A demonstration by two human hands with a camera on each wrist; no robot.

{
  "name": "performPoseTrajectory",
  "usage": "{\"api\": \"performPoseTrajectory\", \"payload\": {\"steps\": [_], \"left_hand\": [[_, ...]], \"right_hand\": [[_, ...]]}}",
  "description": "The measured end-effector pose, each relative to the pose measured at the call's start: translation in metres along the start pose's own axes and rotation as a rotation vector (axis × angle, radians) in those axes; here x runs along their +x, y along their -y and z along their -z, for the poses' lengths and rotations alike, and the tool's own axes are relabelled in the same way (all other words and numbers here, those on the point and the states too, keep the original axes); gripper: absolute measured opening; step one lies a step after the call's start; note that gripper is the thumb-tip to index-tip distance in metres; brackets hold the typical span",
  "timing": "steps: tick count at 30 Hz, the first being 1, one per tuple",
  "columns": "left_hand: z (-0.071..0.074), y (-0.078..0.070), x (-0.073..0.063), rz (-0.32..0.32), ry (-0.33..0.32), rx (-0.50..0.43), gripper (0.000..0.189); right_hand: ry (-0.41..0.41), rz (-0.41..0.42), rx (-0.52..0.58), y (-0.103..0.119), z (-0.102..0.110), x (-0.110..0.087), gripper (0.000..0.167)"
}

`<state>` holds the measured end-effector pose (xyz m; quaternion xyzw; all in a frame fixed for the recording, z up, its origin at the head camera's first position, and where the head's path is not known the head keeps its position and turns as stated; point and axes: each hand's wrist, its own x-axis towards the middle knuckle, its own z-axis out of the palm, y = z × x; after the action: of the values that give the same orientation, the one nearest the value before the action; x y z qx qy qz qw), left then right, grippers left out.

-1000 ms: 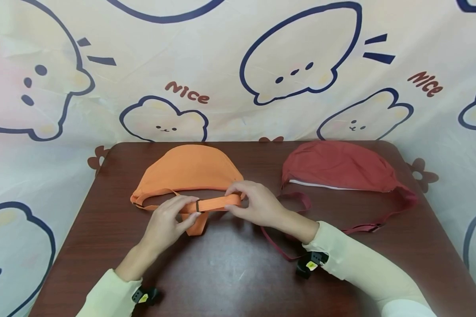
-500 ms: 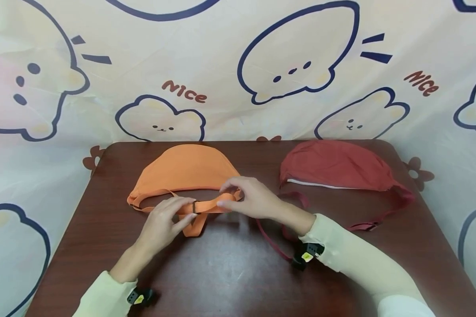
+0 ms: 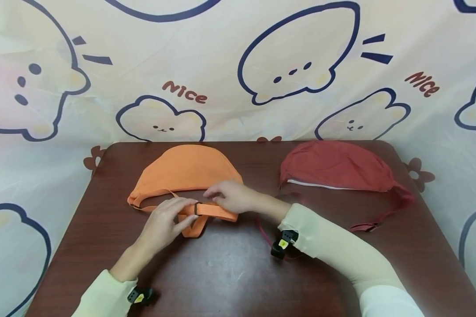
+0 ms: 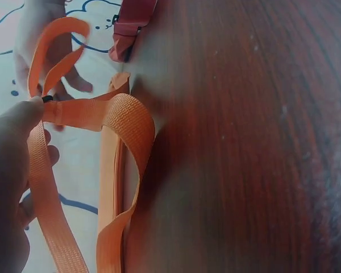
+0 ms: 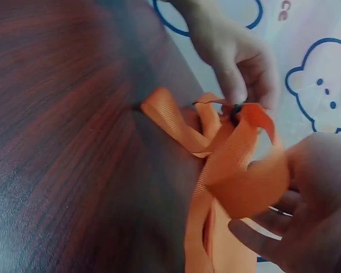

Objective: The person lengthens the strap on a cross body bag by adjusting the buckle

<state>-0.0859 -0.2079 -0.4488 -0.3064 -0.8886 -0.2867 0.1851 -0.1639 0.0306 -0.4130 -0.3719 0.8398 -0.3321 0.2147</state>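
An orange waist bag (image 3: 190, 167) lies flat on the table, its strap bunched along the near side. With thumb and fingers my left hand (image 3: 163, 222) pinches the orange strap (image 3: 220, 211) at its dark slider buckle (image 4: 47, 99). From the buckle a loop of webbing (image 5: 253, 185) sticks out to the right. My right hand (image 3: 236, 197) is just behind that loop, fingers pointing left and loosely spread in the right wrist view (image 5: 324, 196). A folded strap end (image 3: 196, 226) hangs below the left fingertips.
To the right lies a dark red waist bag (image 3: 335, 165) with a white zipper edge. Its red strap (image 3: 400, 202) trails toward the front and passes under my right forearm. A printed cloth (image 3: 222, 57) stands behind the brown table (image 3: 238, 281).
My right hand has let go of the strap loop's right end and moved left, behind the loop near the buckle. The loop now lies lower and straighter. My left hand keeps its pinch.
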Motion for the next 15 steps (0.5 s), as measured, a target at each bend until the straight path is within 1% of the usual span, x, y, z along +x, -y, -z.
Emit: {"api": "performPoseTrajectory", "payload": {"steps": [2,5,8,11,15], "left_hand": [[-0.0001,0.0008,-0.0002,-0.005,0.003,0.002,0.042],[-0.0002,0.0022,-0.0011,-0.014,0.01,-0.003,0.042],[0.0003,0.0033,-0.0019,-0.012,0.024,-0.013,0.037],[0.0012,0.0035,-0.0023,-0.003,0.037,-0.02,0.035],[0.0019,0.0023,-0.0013,0.004,0.047,-0.016,0.037]], "right_hand": [[0.05,0.005,-0.026,0.0007,-0.0022,0.0014,0.031],[0.092,0.017,-0.038,0.0012,-0.0029,0.0014,0.029],[0.1,0.017,-0.029,0.001,-0.0018,-0.0001,0.027],[0.09,0.017,-0.017,-0.0003,-0.0009,-0.0014,0.023],[0.071,0.024,-0.014,-0.0029,-0.0003,-0.0018,0.017]]}}
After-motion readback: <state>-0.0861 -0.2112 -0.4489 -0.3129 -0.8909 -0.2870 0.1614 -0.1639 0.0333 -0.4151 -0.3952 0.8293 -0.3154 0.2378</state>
